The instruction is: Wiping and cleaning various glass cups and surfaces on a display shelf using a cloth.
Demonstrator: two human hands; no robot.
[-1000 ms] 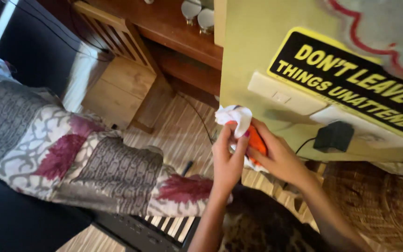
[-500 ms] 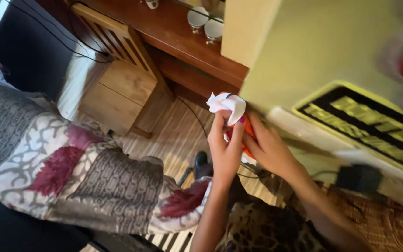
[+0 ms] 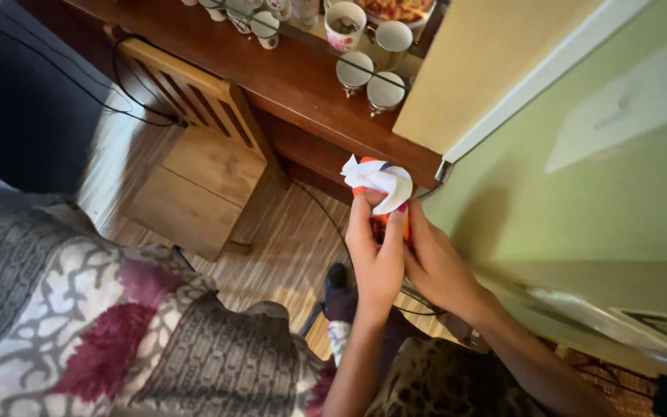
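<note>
The head view, the only one, looks steeply down at two bare hands raised together in front of a pale green wall (image 3: 580,208). The left hand (image 3: 376,255) is closed around a small orange object (image 3: 384,220), its fingers running up the front of it, and a crumpled white tissue (image 3: 378,179) sits on the object's top end, pinned under the fingertips. The right hand (image 3: 438,266) is cupped against the object from the other side; it seems to grip the lower part, though the left hand hides most of the contact. What the orange thing is cannot be told, since only slivers of it show between the fingers. Judging from this, the tissue is already bunched and pressed onto the object, so a wiping or wrapping step looks under way rather than finished; much of the object is not covered. Below lie a striped wooden floor (image 3: 272,255), a patterned blanket (image 3: 102,324), a wooden chair (image 3: 194,147) and a dark wooden shelf (image 3: 295,85) carrying cups (image 3: 357,69).
</note>
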